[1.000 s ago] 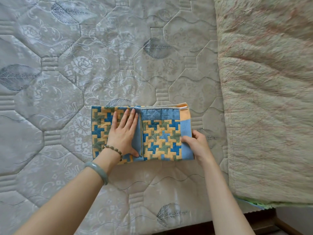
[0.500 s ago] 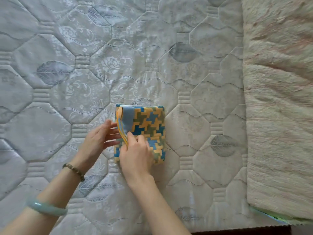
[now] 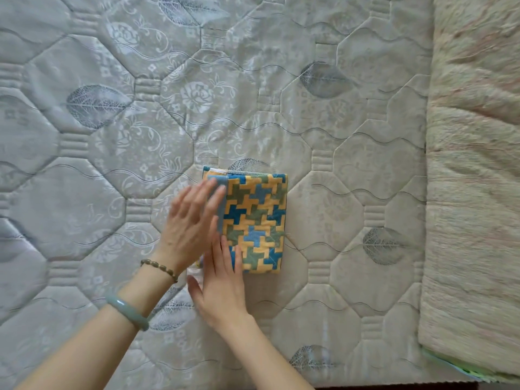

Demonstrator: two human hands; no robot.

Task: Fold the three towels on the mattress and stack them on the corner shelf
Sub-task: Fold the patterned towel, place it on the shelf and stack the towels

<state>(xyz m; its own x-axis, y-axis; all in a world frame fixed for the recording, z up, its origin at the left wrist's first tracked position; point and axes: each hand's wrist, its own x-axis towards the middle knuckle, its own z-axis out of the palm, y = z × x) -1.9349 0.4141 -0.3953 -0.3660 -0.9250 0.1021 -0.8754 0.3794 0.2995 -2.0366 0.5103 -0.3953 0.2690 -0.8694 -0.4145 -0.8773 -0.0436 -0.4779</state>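
A bedroom in a home: a bare mattress (image 3: 112, 192) spreads out on every side of the left hand (image 3: 188, 229) and the right hand (image 3: 222, 288), its quilted cover stitched in octagons with woven flowers and grey leaves. Well to the right of the right hand a thick, shaggy beige blanket (image 3: 472, 220) lies along the mattress, with a pale green cloth edge (image 3: 455, 371) peeping from under its near corner. Below and right of that hand, at the near edge, is a dark strip (image 3: 394, 388), seemingly the bed's frame.
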